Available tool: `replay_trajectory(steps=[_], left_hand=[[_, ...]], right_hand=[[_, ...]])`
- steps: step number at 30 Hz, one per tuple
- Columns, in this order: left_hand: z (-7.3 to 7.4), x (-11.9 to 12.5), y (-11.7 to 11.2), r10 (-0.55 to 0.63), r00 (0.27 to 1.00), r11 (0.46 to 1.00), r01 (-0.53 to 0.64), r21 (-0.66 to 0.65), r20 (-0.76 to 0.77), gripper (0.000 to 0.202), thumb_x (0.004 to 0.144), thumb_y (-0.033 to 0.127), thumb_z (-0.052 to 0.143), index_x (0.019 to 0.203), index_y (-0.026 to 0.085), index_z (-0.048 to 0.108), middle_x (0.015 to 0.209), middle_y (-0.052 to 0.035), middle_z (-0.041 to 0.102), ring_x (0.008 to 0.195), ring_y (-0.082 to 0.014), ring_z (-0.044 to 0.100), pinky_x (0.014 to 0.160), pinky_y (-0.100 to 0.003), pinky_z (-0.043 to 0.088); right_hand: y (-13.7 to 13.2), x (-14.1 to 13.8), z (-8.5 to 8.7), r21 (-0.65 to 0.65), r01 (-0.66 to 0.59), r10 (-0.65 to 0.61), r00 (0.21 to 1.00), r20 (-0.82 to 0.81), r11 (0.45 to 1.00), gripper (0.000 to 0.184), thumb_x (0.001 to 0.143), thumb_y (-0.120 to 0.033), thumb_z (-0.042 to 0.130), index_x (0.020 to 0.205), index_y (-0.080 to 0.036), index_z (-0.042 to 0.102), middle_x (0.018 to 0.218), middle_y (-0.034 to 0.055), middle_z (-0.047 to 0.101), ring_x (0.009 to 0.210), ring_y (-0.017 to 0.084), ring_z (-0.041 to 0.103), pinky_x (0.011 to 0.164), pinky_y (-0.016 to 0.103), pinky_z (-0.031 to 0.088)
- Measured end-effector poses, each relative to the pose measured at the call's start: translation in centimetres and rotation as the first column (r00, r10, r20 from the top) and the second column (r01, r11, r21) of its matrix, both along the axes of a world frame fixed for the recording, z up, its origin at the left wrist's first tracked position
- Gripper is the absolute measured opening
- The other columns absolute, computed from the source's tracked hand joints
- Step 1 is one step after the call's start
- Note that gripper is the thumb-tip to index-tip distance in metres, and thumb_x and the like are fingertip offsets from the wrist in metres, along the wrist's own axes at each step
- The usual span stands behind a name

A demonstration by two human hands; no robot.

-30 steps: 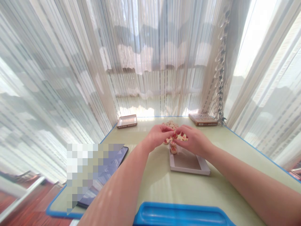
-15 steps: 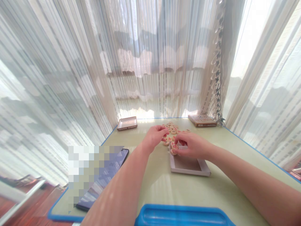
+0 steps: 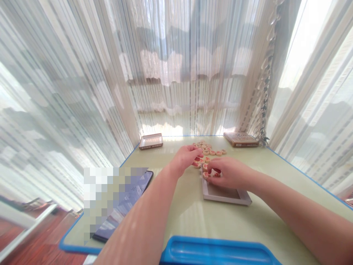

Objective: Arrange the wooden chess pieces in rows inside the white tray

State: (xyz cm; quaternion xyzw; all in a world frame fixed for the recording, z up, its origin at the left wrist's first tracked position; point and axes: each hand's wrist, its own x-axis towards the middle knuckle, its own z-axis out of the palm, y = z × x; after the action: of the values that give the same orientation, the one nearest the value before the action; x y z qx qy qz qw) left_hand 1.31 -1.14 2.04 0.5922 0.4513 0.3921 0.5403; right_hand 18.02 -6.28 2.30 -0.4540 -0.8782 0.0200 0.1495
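Several round wooden game pieces [image 3: 211,151] with red characters lie in a loose pile near the far middle of the pale green table [image 3: 190,209]. My left hand [image 3: 185,159] rests at the pile's near left edge, its fingers curled onto a piece. A shallow white box tray [image 3: 226,194] lies just in front of the pile. My right hand [image 3: 231,173] is over the tray's far end, its fingers pinched around a red-marked piece [image 3: 216,174]. Two more pieces [image 3: 205,173] sit in the tray's far left corner.
A phone [image 3: 121,204] lies at the near left of the table, partly blurred out. A small tray [image 3: 150,141] sits at the far left corner and a flat printed box [image 3: 241,139] at the far right. A blue plastic rim [image 3: 217,252] runs along the near edge. Sheer curtains surround the table.
My right hand has come down from the pile with a piece to the far end of the white tray. My left hand stays at the pile's left edge.
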Motion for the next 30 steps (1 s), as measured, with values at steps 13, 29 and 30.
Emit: replay_trajectory(steps=[13,29,30], left_hand=[[0.0,-0.1,-0.1,0.006,1.000,1.000,-0.006,0.016,-0.016,0.022,0.072,0.034,0.060,0.078,0.013,0.061,0.084,-0.0097,0.065,0.075,-0.0155,0.058,0.056,-0.024,0.047],[0.0,0.1,-0.1,0.014,0.998,1.000,-0.014,0.001,-0.053,0.020,0.071,0.032,0.060,0.075,0.013,0.059,0.080,-0.0083,0.064,0.072,-0.0143,0.058,0.057,-0.025,0.044],[0.0,0.1,-0.1,0.014,0.998,1.000,-0.014,0.002,-0.056,0.020,0.071,0.032,0.060,0.075,0.013,0.059,0.080,-0.0081,0.064,0.072,-0.0144,0.058,0.057,-0.025,0.044]], right_hand=[[0.3,1.8,0.4,-0.062,0.193,-0.182,0.972,0.150,0.979,0.017,0.059,-0.031,0.059,0.075,-0.026,0.059,0.066,0.0013,0.062,0.052,0.017,0.051,0.041,0.026,0.025],[-0.5,0.0,0.7,0.023,0.164,-0.165,0.982,0.093,0.986,0.024,0.072,-0.047,0.052,0.071,-0.025,0.060,0.060,-0.0006,0.061,0.051,0.013,0.047,0.043,0.025,0.023],[-0.6,-0.2,0.7,0.031,0.168,-0.170,0.981,0.094,0.985,0.025,0.073,-0.048,0.051,0.072,-0.025,0.061,0.061,-0.0002,0.061,0.051,0.013,0.047,0.044,0.026,0.023]])
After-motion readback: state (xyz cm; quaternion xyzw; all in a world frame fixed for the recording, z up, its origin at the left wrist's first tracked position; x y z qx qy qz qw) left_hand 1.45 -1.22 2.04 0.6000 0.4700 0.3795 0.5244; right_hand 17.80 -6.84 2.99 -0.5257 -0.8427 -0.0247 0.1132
